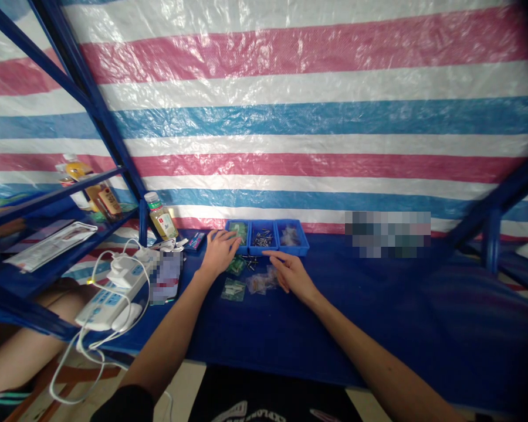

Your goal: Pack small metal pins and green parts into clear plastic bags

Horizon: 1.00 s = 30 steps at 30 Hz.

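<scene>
Three blue bins stand side by side at the table's back: the left bin (242, 250) has green packets, the middle bin (263, 250) dark screws, the right bin (295, 251) clear bags. My left hand (221, 251) reaches over the left bin's edge, fingers spread, with nothing seen in it. My right hand (291, 274) is beside some small clear bags (259, 283), index finger stretched out and the other fingers curled. Loose screws (250, 263) and a green packet (235, 265) lie in front of the bins. Nearer me is a bag of pale pieces (233, 289).
Left of my arms lie a phone (167, 278) and a white power strip (110, 299) with tangled cables. A drink bottle (161, 217) stands at the back left. Blue metal frame bars (110, 138) rise at both sides. Another person's leg (39, 346) shows at far left.
</scene>
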Available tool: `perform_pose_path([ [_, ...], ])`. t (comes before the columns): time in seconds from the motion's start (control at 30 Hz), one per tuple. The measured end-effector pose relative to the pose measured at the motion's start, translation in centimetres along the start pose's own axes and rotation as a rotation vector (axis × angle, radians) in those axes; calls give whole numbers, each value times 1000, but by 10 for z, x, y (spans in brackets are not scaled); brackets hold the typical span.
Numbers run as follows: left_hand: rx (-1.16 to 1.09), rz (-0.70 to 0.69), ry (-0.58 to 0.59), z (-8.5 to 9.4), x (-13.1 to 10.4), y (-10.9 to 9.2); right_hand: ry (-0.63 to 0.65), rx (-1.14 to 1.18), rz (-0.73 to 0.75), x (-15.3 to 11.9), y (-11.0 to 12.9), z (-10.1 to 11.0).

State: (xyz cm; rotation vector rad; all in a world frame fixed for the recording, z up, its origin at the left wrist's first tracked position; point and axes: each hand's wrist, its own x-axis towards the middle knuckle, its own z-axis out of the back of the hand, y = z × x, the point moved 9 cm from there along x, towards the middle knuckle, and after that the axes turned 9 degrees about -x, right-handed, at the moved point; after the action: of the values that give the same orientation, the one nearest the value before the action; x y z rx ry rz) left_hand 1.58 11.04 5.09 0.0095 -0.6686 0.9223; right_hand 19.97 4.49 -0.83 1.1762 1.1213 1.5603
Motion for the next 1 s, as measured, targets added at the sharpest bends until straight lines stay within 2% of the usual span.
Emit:
perform_pose_path([
  [0.13, -40, 6, -9, -2, -1, 5, -15, 30, -19, -3, 4, 3],
  [0.27, -77, -3, -27, -3, -1, 9, -84, 73, -2, -5, 15, 12],
  [0.37, -100, 4, -21, -5, -1, 11, -53, 110, 12, -7, 21, 9],
  [0.47, -124, 19, -55, -1, -2, 5, -15, 108, 99, -9, 30, 5],
  [0.57, -217, -10, -112, 9, -4, -14, -5, 32, 212, -12, 39, 4],
  [0.63, -370, -74, -92, 11, -7, -36, 29, -77, 273, -14, 43, 0],
  [0.73, -645, -172, 57, 4, -13, -74, 114, -253, 364, -19, 47, -12],
  [0.83, -798, -229, 179, -3, -18, -105, 186, -436, 458, -26, 47, -28],
  [0.9, -845, -233, 239, -8, -20, -117, 185, -570, 507, -31, 45, -34],
  [1.0, -890, -190, 243, -10, -19, -120, 149, -712, 544, -34, 42, -39],
])
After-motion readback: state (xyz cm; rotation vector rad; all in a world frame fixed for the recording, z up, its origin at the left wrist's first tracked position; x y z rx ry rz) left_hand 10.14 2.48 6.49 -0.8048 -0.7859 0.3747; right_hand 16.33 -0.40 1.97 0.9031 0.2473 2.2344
